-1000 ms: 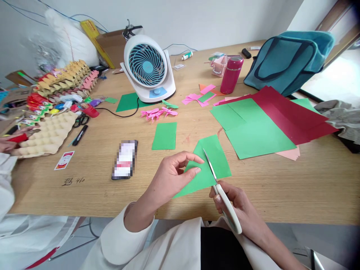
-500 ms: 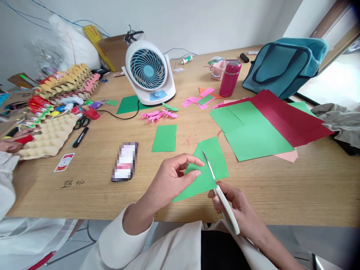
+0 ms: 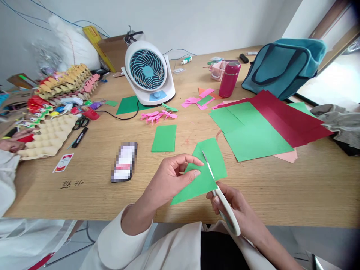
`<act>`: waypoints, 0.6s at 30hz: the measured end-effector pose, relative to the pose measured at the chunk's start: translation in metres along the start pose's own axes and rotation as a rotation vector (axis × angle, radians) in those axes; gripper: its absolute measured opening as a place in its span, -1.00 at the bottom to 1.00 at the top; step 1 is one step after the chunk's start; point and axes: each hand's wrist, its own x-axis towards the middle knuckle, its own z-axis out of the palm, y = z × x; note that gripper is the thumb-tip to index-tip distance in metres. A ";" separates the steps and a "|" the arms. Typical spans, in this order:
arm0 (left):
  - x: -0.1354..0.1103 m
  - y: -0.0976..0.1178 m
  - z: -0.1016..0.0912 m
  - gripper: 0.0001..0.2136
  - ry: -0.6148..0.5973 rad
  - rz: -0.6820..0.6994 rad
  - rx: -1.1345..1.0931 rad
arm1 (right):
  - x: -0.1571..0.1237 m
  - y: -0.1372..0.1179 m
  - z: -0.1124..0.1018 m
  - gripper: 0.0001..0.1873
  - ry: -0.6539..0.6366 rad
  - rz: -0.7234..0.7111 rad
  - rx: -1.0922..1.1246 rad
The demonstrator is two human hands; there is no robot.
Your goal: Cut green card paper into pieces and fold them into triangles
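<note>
Scissors (image 3: pixel 224 200) are flashing a shiny metal blade (image 3: pixel 208 165) and a smooth plastic handle (image 3: pixel 231 215) against matt, smooth paper (image 3: pixel 216 157). The table (image 3: pixel 98 202) is showing smooth, finely grained wood, while a flask (image 3: pixel 229 81) is gleaming with a glossy coat and a bag (image 3: pixel 281 73) is presenting soft-looking matt cloth. A moulded tray (image 3: pixel 52 137) is displaying a rough, bumpy, matt surface.

Looks like a basic paper-craft workroom: long wooden bench (image 3: pixel 281 195), plain white wall (image 3: pixel 210 22) behind. Evidence: scissors (image 3: pixel 229 210) at 5 o'clock, green sheets (image 3: pixel 255 137) overlapping dark red sheets (image 3: pixel 289 118) at 3, pink cut-outs (image 3: pixel 157 115) at 10, egg-carton tray (image 3: pixel 53 135) at 9 with a second person's hand (image 3: pixel 12 145) by it. Everyday stuff shares the surface: fan (image 3: pixel 147 71) at 11, phone (image 3: pixel 124 163) at 8, bottle (image 3: pixel 230 79) and blue bag (image 3: pixel 281 67) at 2. School, office or home: can't tell.
</note>
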 end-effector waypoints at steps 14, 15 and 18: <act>-0.003 0.006 0.007 -0.84 0.066 -0.005 0.097 | -0.001 0.000 0.000 -0.57 -0.011 0.003 -0.017; -0.003 0.007 0.006 -0.84 0.060 -0.007 0.091 | 0.000 0.001 0.000 -0.58 -0.015 0.005 -0.007; -0.003 0.008 0.005 -0.84 0.050 -0.005 0.082 | 0.000 0.003 -0.001 -0.57 -0.020 0.003 0.007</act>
